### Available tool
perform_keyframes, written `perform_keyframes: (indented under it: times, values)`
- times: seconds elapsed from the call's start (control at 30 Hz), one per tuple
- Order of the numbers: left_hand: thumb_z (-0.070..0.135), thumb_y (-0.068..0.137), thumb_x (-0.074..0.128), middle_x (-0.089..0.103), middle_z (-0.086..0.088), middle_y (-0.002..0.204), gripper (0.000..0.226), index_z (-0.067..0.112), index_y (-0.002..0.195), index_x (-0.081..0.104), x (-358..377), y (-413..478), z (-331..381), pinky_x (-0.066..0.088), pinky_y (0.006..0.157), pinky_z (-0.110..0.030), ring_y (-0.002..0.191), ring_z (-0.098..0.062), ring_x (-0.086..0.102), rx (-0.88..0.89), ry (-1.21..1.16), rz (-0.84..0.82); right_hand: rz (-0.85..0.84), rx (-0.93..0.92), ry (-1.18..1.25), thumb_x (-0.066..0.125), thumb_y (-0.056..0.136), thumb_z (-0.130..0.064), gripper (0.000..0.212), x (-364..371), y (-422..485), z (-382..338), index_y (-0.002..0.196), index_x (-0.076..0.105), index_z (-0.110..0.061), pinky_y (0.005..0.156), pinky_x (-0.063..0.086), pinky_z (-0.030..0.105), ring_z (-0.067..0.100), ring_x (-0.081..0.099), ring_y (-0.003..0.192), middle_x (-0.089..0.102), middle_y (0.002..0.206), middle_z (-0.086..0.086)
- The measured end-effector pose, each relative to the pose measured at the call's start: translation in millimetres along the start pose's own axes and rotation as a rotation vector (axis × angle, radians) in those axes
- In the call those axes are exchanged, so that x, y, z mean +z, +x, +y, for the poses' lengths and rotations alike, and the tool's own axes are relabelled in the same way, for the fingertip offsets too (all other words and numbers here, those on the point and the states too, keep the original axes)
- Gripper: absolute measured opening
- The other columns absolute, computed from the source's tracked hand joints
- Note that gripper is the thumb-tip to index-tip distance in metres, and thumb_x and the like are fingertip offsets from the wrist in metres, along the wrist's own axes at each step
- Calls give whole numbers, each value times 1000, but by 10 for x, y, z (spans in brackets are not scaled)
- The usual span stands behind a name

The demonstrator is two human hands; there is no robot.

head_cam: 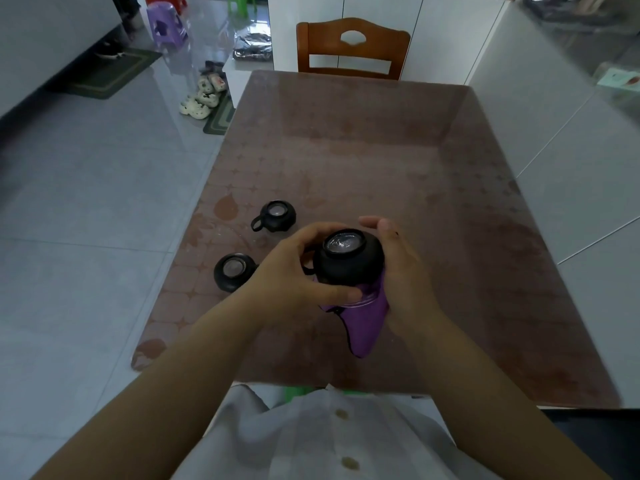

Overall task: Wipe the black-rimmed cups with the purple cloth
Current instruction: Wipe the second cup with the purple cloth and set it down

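The left hand point(298, 271) grips an upturned black-rimmed cup point(349, 261), thumb and fingers curled round its side, above the table's point(381, 150) near-left part. The right hand point(405, 282) presses the purple cloth point(363, 320) against the cup's other side, its visible fingers nearly straight; the cloth's tail hangs below. Two more upturned cups stand apart by the left edge, one farther point(275, 216), one nearer point(232, 271)
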State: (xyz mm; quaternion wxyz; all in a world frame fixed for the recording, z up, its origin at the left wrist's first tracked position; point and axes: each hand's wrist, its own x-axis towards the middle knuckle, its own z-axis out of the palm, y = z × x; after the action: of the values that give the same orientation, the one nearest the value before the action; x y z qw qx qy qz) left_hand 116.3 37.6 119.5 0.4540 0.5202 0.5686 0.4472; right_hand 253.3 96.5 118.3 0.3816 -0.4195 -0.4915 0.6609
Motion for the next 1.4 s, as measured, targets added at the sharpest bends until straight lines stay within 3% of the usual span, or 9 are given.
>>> perform_keyframes:
  times: [0.2,0.37,0.63,0.77,0.87,0.97,1.17,1.23,1.4]
  values:
    - [29,52,89,60,11,121,78,30,120,52,-65,-19,-117,51,96,-32,114,-16,60,-25,-137,-105,-205,189,218,42,82,-47,49,-99,-19,-51,113,59,-13,85,55,38,25,63,99,64,113,14]
    - [36,65,78,39,15,124,69,58,115,37,-93,-26,-101,35,92,-12,110,6,43,-97,215,-138,-40,76,8,44,90,-42,29,-73,-31,30,99,62,-22,88,52,38,20,62,95,64,104,8]
    - [45,55,82,53,3,130,71,40,118,49,106,-58,-116,53,91,-26,112,-14,59,-137,37,-17,31,84,-99,41,94,-47,26,-29,-39,56,95,62,-32,96,48,49,25,61,105,64,110,7]
    - [39,55,87,55,2,125,68,45,111,49,121,-44,-147,55,84,-20,105,-11,61,-64,89,88,-136,-135,-536,32,87,-58,45,-38,-102,-17,121,47,-31,89,51,33,16,55,111,53,122,-2]
    - [47,50,74,53,6,124,67,53,109,44,84,-40,-103,51,90,-19,108,-1,57,45,170,115,-211,-254,-729,29,84,-62,56,11,-140,-32,129,39,-32,89,52,36,16,49,115,46,129,-2]
    - [45,51,73,51,5,123,72,47,116,41,44,-55,-50,41,91,-5,109,12,50,149,211,64,-158,-231,-588,32,94,-50,37,-11,-49,-69,124,44,-32,93,50,38,15,53,112,51,125,-2]
    - [19,59,86,46,9,128,79,32,125,44,-9,-51,-167,38,99,-11,121,3,46,269,264,-50,-263,138,-219,37,98,-33,19,-183,142,-30,102,55,-29,102,43,41,20,56,107,57,121,9]
    - [16,61,85,44,10,131,81,26,129,43,-22,-44,-222,38,102,-14,124,2,43,259,299,-72,-215,128,-215,36,98,-39,19,-229,150,-6,101,54,-35,102,42,41,19,56,110,56,126,8]
    - [28,58,77,44,6,133,83,23,132,40,2,-63,-240,40,104,-21,125,-5,45,267,288,-72,-340,-75,-474,36,89,-51,31,-117,8,-22,118,44,-41,88,44,10,-5,53,105,52,113,-20]
